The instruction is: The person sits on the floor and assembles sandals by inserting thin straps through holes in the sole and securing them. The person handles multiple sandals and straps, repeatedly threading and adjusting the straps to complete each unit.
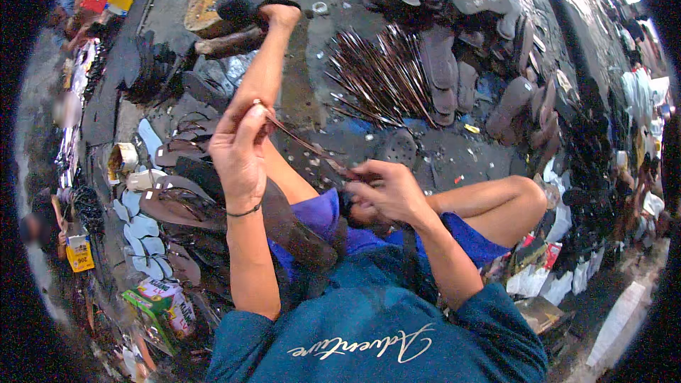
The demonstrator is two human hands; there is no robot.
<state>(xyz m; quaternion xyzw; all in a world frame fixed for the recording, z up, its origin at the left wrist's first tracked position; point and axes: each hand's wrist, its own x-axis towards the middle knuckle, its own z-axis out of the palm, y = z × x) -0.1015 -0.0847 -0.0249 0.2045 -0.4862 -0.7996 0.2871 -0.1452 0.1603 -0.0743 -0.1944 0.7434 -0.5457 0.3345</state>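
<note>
Strip (306,144), slim, brown and glossy, slants between left hand (241,159) and right hand (396,190), pinched in the fingers (250,125) of both.

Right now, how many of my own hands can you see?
2. Your left hand is left of centre, pinching a thin brown strip; your right hand is lower, right of centre, at the strip's lower end, some fingers blurred.

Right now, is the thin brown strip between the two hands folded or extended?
Extended: the strip runs nearly straight from the left hand to the right hand, with no fold visible between them.
</note>
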